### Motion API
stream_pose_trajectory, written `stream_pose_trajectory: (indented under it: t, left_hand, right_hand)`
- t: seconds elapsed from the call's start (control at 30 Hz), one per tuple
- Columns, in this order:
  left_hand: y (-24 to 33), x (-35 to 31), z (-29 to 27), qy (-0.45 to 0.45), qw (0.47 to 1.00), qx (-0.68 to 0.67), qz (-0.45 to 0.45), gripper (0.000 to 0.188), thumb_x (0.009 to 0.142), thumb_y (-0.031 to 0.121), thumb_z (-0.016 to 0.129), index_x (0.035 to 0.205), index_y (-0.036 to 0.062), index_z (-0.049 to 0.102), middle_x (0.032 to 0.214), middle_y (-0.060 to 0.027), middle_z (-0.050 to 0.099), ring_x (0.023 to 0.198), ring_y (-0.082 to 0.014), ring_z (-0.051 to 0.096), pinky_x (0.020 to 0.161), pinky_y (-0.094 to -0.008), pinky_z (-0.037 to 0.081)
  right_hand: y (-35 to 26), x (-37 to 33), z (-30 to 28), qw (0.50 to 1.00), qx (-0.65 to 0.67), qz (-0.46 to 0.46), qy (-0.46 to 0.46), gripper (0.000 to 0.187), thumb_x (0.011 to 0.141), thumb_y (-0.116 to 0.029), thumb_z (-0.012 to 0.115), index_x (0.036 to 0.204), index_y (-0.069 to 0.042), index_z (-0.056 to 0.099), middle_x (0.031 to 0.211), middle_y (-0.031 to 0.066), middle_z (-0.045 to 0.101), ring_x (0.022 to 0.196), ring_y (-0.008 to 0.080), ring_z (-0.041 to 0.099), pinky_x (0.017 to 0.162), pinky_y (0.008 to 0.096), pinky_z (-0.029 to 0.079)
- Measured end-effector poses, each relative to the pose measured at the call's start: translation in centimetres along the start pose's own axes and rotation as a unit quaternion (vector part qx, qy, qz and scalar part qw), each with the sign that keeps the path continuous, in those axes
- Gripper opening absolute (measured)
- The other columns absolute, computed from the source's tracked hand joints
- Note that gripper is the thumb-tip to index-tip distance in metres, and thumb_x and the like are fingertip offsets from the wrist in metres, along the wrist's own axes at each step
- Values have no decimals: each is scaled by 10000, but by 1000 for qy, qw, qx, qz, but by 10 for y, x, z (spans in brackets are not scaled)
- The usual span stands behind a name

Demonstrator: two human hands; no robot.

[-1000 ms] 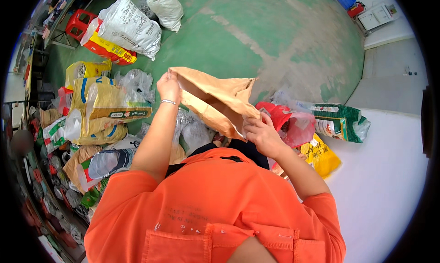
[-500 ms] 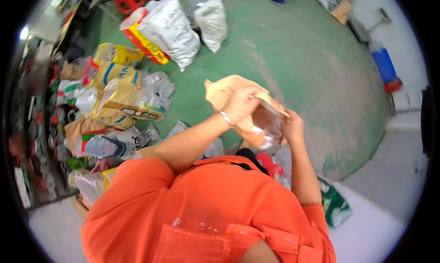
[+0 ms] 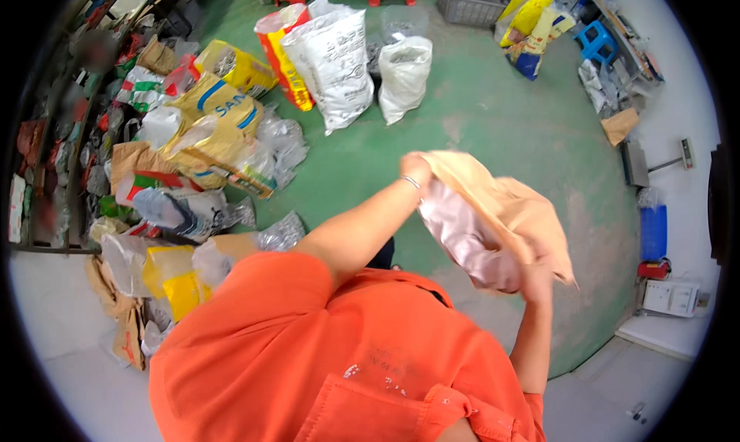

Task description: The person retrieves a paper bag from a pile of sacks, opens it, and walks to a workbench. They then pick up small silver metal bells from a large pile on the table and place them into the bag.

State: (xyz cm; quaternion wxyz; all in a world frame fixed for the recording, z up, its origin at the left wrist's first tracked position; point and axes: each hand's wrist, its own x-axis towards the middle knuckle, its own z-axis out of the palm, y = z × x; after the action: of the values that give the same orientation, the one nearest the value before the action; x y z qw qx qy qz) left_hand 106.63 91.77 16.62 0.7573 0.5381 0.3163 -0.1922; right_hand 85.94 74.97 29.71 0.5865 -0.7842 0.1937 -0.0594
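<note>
Nearest you, at 6 o'clock, is your orange shirt (image 3: 308,357). Above the floor, toward 3 o'clock from the middle of your view, you hold a brown paper bag (image 3: 520,211), its mouth gaping toward 8 o'clock with a pale, shiny lining showing. Your left hand (image 3: 415,167), at the bag's 10 o'clock, is pinching the rim; your right hand (image 3: 537,280), at its 5 o'clock, is closed on the edge, its separate fingers too blurred to make out. Beyond your left forearm, around 9 o'clock, a clear bag of grey pieces (image 3: 282,231) lies on the green floor (image 3: 462,95). Farther off, at 10 o'clock, you have tan sacks (image 3: 220,107); just short of 12, two white sacks (image 3: 335,76) stand near each other. Farthest, a grey crate (image 3: 470,6) sits at 1 o'clock.
</note>
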Motion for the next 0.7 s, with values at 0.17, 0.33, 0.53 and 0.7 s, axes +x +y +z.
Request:
stream_pose_trajectory:
  t: [0.17,0.33,0.53,0.7]
  left_hand:
    - [106,20,44,-90,977,-109,159,141,798,31,450,854,-7,574,827,-124,611,707,-210,589,646,-311,487]
    - [188,77,40,-372,714,465,369,88,743,80,587,778,21,643,623,51,572,561,-39,467,512,-220,397]
    - [257,120,74,-582,805,84,-82,167,616,2,556,753,-46,637,662,-63,615,570,-114,568,565,-230,469]
    - [261,164,164,-557,817,-38,-145,346,622,40,540,926,-118,591,850,-184,636,747,-240,637,708,-341,524]
  right_hand:
    - [23,88,-16,965,29,178,-189,341,845,-319,597,940,8,615,791,29,606,686,90,548,606,246,445]
    - [43,208,-42,917,395,55,-14,549,850,-498,507,988,32,554,973,145,619,857,255,616,760,386,505]
    - [37,315,-38,939,315,89,-103,557,860,-472,514,968,70,585,944,125,634,826,221,622,739,339,498]
    - [-3,388,-36,996,-46,16,73,252,899,-116,451,1054,34,582,953,97,639,889,209,598,796,298,458]
